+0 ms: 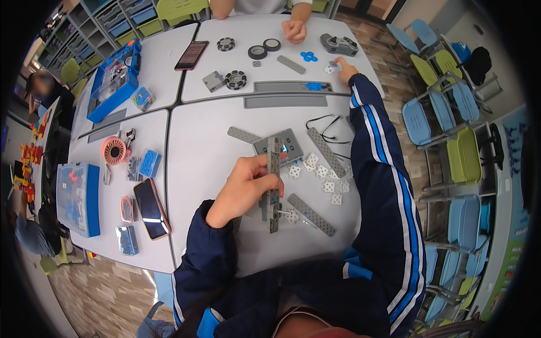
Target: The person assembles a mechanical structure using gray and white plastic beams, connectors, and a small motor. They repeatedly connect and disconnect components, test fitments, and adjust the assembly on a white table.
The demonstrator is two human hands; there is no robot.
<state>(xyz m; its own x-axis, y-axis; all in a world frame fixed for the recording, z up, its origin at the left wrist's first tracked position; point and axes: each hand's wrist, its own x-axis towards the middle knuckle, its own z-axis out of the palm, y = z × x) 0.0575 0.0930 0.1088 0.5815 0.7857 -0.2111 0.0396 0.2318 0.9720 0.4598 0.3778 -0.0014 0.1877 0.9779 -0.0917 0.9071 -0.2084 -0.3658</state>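
My left hand (245,188) is closed around an upright grey perforated beam assembly (274,186), held above the near table. Behind it, partly covered, lies a dark grey controller box (288,147) with a small lit screen. Several white plastic connectors (321,172) lie to its right, between a long grey beam (327,152) and a shorter beam (311,215). My right arm stretches to the far table. There my right hand (345,70) has its fingertips pinched at a small white connector (329,70), near blue round pieces (309,57) and a grey game-style controller (339,44).
Across the table a person's hand (295,31) rests near two black wheels (265,49). Omni wheels (235,80) and a phone (191,56) lie at the far left. Blue parts cases (79,200), a pink fan (115,150) and another phone (152,208) occupy the left table. Black cables (329,132) curl beside my right sleeve.
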